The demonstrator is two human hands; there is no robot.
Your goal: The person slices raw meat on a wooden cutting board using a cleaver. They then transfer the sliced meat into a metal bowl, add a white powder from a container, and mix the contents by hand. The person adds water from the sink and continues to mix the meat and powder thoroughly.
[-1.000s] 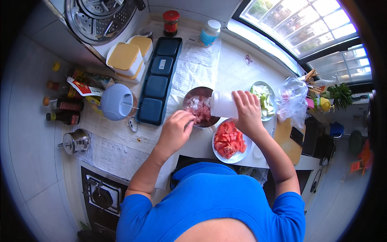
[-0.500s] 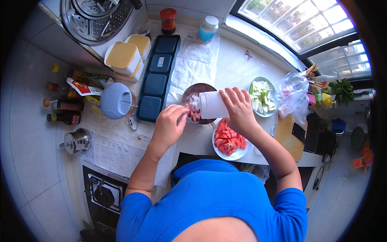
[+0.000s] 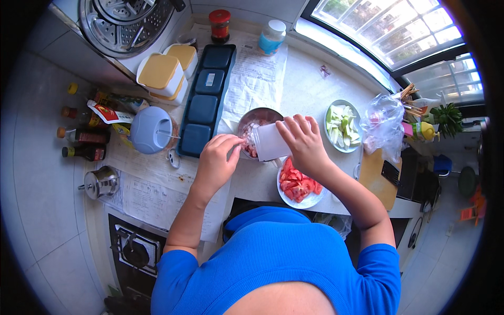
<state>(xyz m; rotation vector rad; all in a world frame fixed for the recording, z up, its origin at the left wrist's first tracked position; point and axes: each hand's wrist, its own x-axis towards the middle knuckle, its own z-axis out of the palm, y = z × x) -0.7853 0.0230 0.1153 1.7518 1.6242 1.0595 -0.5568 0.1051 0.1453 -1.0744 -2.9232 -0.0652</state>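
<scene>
The right hand (image 3: 304,144) was clenched around a white plastic container (image 3: 270,140), held tipped on its side with the open mouth pointing left over a round metal bowl (image 3: 257,118). The left hand (image 3: 218,157) was at the container's mouth, fingers (image 3: 231,142) curled at the rim above the bowl's near edge; whether they gripped anything could not be determined. The bowl held a pinkish minced content, only partly visible behind the hands.

The bowl stood on the pale counter (image 3: 310,89), roughly at its centre. Just near and right of it, partly under the right wrist, lay a white plate of cut red tomato pieces (image 3: 296,184). Further right sat a round plate of pale green sliced vegetable (image 3: 342,125), and beside that a crumpled clear plastic bag (image 3: 386,123) resting partly on a wooden cutting board (image 3: 375,178).

Left of the bowl lay a long dark blue tray with four square compartments (image 3: 206,100), running from near to far. Left again stood a pale blue round lidded bowl (image 3: 151,130) and two yellow-lidded white boxes (image 3: 165,71). Several sauce bottles (image 3: 84,136) were grouped at the left edge, with a small steel lidded pot (image 3: 101,181) nearer. At the far edge stood a red-capped jar (image 3: 219,23) and a blue-labelled white-capped bottle (image 3: 272,37).
</scene>
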